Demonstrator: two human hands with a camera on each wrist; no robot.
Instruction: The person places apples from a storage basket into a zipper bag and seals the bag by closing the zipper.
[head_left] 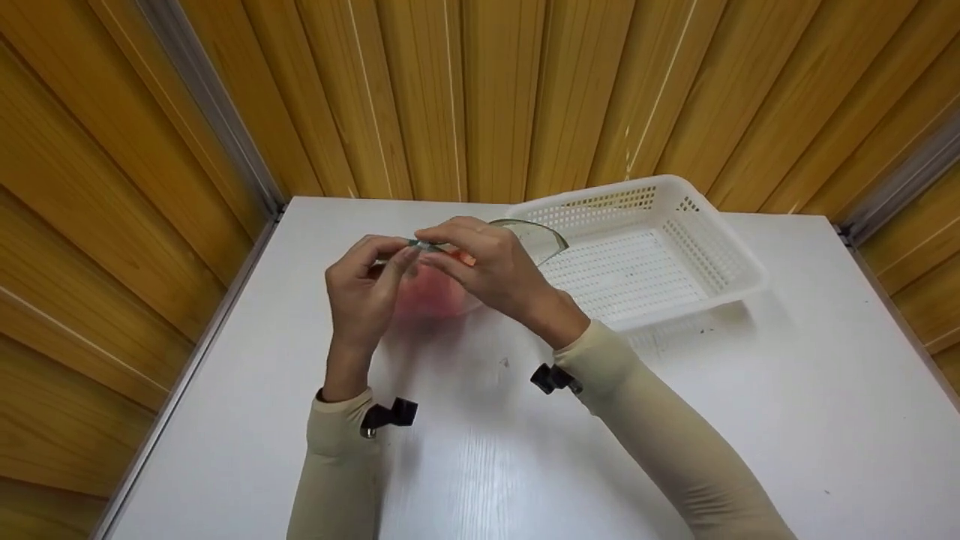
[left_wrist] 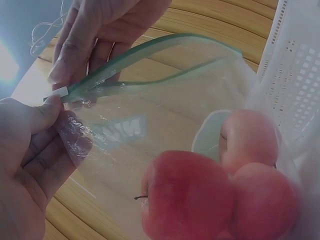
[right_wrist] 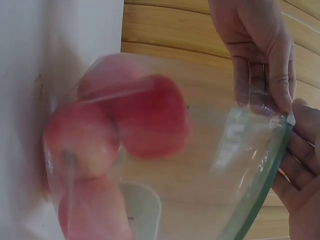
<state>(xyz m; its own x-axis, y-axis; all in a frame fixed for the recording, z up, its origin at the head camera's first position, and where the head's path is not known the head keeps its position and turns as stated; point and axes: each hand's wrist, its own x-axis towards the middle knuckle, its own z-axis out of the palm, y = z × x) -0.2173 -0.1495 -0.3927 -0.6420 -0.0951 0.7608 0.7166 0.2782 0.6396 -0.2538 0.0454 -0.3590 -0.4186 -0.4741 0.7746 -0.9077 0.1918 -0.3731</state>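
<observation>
A clear zip bag (left_wrist: 165, 107) with a green-edged mouth holds several red apples (left_wrist: 187, 195) in its lower part. Its mouth gapes along most of its length in the left wrist view. My left hand (head_left: 361, 292) pinches the bag's corner, thumb against the small white slider (left_wrist: 59, 92). Right beside it, my right hand (head_left: 495, 262) pinches the green edge at that same corner, fingertips nearly meeting those of the left. In the right wrist view the apples (right_wrist: 152, 117) bunch together low in the bag, next to a pale printed patch (right_wrist: 140, 207).
A white perforated plastic basket (head_left: 739, 274) stands to the right of the bag on the white table (head_left: 480, 465). Wood-patterned panels (head_left: 495, 97) rise behind the table and on both sides. Small dark specks lie on the tabletop.
</observation>
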